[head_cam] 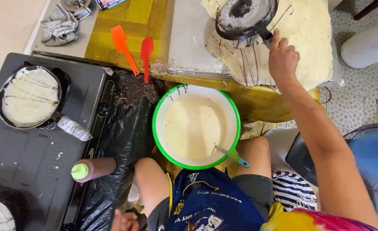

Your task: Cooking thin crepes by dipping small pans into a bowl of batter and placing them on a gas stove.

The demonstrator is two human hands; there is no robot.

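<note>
Knees and dark printed shorts sit closest to me, with a green-rimmed basin of pale batter between them, a ladle resting on its rim.

My right hand is closed around the handle of a small black pan, held tilted, almost upside down, over a stack of thin crepes streaked with dark lines. I judge a finished crepe is being dropped onto that stack.

My left hand shows only at the lower edge, low beside the left knee; I cannot tell whether it grips anything.

Done: a tall stack. In progress: a second pan on the dark stove holds a pale crepe with dark drizzle. Left: the basin is well filled.

Containers: brown squeeze bottle with light green cap, lying on the stove edge. Two spatulas, orange and red, lie on yellow cloth. Labels: none legible.
</note>
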